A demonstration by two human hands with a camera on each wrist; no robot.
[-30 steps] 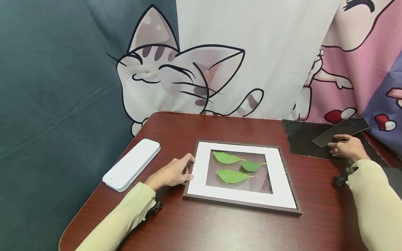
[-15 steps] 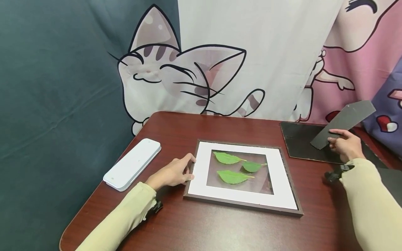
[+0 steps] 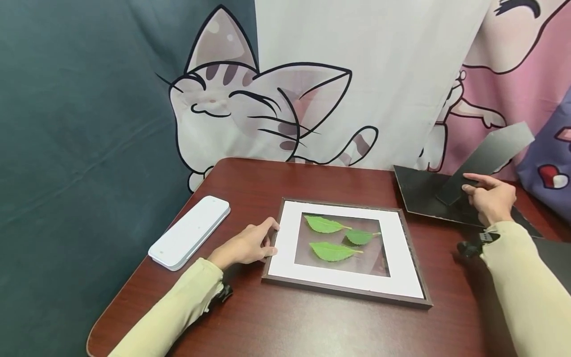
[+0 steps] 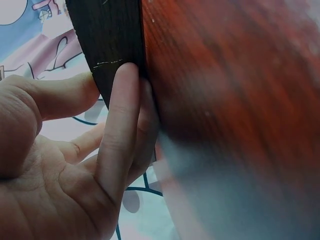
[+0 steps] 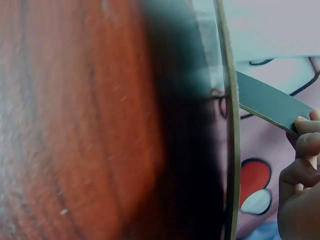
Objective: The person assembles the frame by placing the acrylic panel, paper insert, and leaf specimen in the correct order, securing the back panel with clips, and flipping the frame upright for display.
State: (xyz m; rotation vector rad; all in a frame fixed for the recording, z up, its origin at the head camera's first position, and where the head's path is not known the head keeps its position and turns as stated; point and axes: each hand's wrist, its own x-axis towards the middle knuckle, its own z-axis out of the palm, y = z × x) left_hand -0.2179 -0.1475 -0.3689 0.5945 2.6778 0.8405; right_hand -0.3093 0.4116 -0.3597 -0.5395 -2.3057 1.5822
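Observation:
The picture frame point(image 3: 348, 292) lies face-down or face-up, I cannot tell which, with a white mat point(image 3: 285, 238) around three green leaves point(image 3: 332, 251). My left hand point(image 3: 245, 244) holds its left edge, thumb and fingertips against the dark rim point(image 4: 112, 45) in the left wrist view. At the right, my right hand point(image 3: 492, 198) pinches a grey support leg point(image 3: 486, 153), which stands tilted up from a black backing board point(image 3: 424, 196). In the right wrist view the fingers point(image 5: 305, 142) grip that leg, and the board's thin edge point(image 5: 231, 125) appears raised off the tabletop.
A white case point(image 3: 189, 232) lies at the table's left side. Another dark flat piece point(image 3: 555, 258) is partly hidden by the right sleeve. Curtains with cartoon cats point(image 3: 250, 109) hang behind the red-brown table point(image 3: 312, 327).
My right hand has taken hold of the support leg and swung it upward from the board. The board has shifted slightly left and tilted up. My left hand stays on the frame.

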